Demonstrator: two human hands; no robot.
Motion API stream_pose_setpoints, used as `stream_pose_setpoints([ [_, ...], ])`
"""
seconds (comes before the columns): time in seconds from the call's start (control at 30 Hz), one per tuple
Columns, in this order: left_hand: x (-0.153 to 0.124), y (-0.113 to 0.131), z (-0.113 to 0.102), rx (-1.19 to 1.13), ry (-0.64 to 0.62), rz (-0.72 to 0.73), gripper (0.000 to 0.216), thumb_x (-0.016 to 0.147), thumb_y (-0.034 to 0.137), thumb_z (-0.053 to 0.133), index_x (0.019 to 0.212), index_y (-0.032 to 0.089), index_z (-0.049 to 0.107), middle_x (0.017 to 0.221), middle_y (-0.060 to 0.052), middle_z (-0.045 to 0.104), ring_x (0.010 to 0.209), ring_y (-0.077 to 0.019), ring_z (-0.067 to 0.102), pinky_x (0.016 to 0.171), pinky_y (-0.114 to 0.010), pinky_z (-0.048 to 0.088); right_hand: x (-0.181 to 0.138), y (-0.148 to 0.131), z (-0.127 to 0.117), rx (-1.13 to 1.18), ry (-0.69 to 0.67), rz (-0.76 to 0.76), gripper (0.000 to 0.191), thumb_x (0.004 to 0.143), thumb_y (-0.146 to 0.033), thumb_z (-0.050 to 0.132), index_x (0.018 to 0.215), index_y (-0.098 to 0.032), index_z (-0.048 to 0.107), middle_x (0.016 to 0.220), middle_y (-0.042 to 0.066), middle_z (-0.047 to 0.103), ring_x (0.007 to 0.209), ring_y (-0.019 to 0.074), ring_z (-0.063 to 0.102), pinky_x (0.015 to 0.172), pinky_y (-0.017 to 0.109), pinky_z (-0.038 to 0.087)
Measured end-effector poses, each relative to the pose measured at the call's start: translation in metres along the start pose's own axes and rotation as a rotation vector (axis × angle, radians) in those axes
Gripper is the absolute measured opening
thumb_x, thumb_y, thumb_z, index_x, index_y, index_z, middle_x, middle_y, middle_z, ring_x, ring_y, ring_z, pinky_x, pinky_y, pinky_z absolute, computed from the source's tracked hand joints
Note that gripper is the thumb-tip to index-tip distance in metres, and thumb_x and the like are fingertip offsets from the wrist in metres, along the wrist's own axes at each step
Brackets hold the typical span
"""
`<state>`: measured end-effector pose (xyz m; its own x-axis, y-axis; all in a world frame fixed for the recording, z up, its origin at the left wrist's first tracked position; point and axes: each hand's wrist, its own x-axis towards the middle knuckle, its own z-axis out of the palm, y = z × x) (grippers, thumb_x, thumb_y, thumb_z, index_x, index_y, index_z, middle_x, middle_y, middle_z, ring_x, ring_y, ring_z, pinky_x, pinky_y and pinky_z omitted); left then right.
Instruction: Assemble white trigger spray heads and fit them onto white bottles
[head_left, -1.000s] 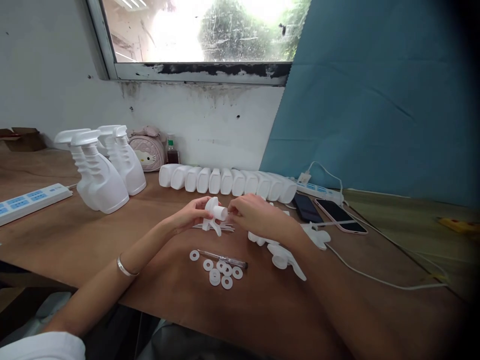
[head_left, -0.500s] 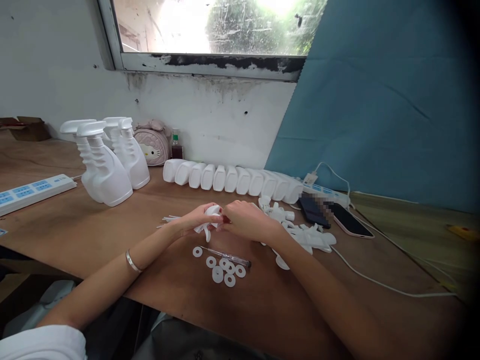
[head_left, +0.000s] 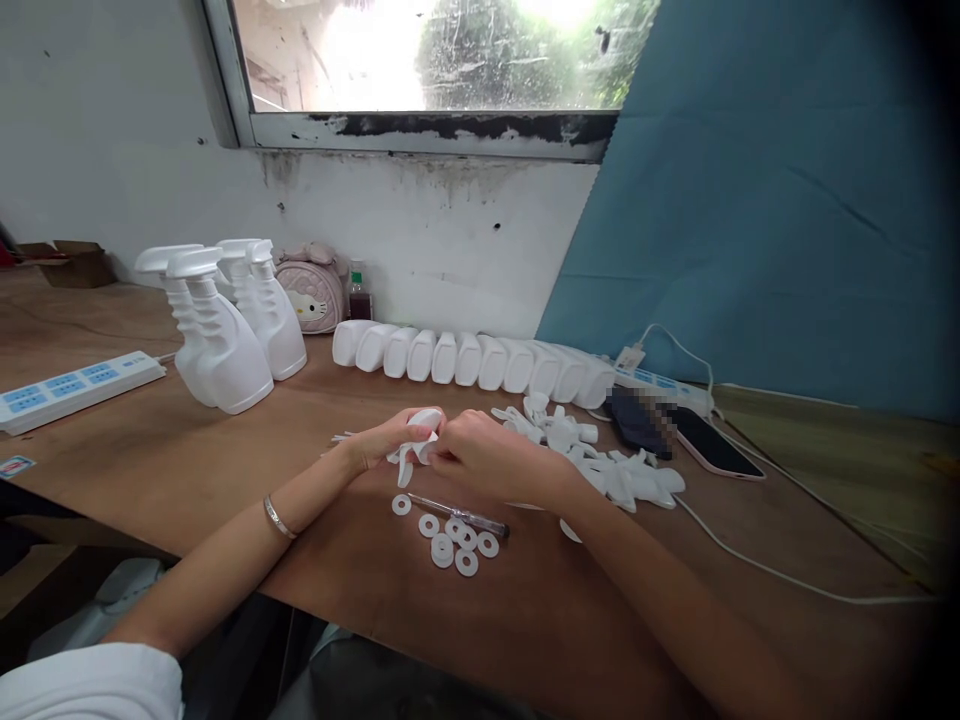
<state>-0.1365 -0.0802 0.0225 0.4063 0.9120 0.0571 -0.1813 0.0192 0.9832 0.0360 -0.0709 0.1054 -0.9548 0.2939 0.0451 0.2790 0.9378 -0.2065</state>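
My left hand (head_left: pixel 390 438) is closed around a white trigger spray head (head_left: pixel 421 432), whose trigger points down toward the table. My right hand (head_left: pixel 480 455) is curled closed at the collar end of that spray head; what its fingertips grip is hidden. Below both hands lie several flat white washers (head_left: pixel 442 548) and a thin clear-handled screwdriver (head_left: pixel 461 514). More white spray heads (head_left: pixel 622 475) lie in a heap to the right, partly behind my right forearm. White thin tubes (head_left: pixel 341 437) show a little beside my left wrist.
A row of white bottles (head_left: pixel 469 360) lies along the wall. Assembled spray bottles (head_left: pixel 236 345) stand at the left near a power strip (head_left: pixel 82 388). A pink bag (head_left: pixel 311 295) and a small bottle (head_left: pixel 360 295) are behind. Phones (head_left: pixel 716 440) and a white cable (head_left: pixel 787 585) lie right.
The view has shifted slightly, so the scene sits a little to the right. My right hand has turned at the spray head, which stays in my left hand.
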Motion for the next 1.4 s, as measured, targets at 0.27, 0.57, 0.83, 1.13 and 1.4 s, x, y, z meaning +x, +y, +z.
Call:
stream_pose_setpoints([
  [0.27,-0.003,-0.008,-0.002,0.014,-0.081,-0.094,0.048,0.052,0.051,0.073,0.071,0.012,0.051,0.054,0.002,0.045,0.042,-0.0049,0.038,0.035,-0.016,0.028,-0.007,-0.006,-0.006,0.031,-0.138,0.006,0.026,0.081,-0.018,0.035,0.056,-0.012,0.035,0.051,-0.003,0.033,0.047,0.0042,0.022,0.049,0.021,0.018],
  [0.57,-0.005,-0.009,0.003,-0.056,-0.096,-0.109,0.046,0.047,0.045,0.077,0.068,0.012,0.053,0.053,0.001,0.049,0.040,-0.0060,0.039,0.034,-0.017,0.030,-0.010,-0.007,-0.009,0.051,-0.170,-0.052,0.026,0.080,-0.015,0.040,0.054,-0.012,0.042,0.051,-0.002,0.038,0.046,0.0046,0.027,0.047,0.020,0.022],
  [0.83,-0.008,0.004,-0.029,-0.431,0.046,0.217,0.051,0.051,0.053,0.069,0.061,0.018,0.033,0.042,0.007,0.034,0.026,-0.0005,0.014,0.024,-0.012,0.008,-0.032,-0.008,-0.040,0.456,-0.008,-0.302,0.030,0.087,-0.024,0.046,0.063,-0.012,0.061,0.102,0.006,0.056,0.090,0.0105,0.053,0.080,0.020,0.040],
  [1.13,-0.010,0.008,-0.033,-0.546,0.030,0.250,0.044,0.062,0.050,0.065,0.067,0.018,0.036,0.044,0.008,0.031,0.029,0.0008,0.005,0.025,-0.010,0.009,-0.008,0.055,-0.031,0.881,0.650,0.032,0.034,0.082,-0.046,0.051,0.082,-0.012,0.055,0.058,-0.003,0.040,0.051,0.0045,0.038,0.050,0.017,0.035],
  [1.4,-0.009,0.010,-0.035,-0.517,0.035,0.322,0.047,0.058,0.056,0.066,0.072,0.019,0.040,0.043,0.009,0.029,0.026,0.0008,0.007,0.024,-0.013,0.006,0.016,0.097,0.004,0.890,0.456,0.234,0.042,0.074,-0.051,0.055,0.085,-0.011,0.050,0.076,0.005,0.057,0.064,0.0072,0.053,0.062,0.021,0.046],
])
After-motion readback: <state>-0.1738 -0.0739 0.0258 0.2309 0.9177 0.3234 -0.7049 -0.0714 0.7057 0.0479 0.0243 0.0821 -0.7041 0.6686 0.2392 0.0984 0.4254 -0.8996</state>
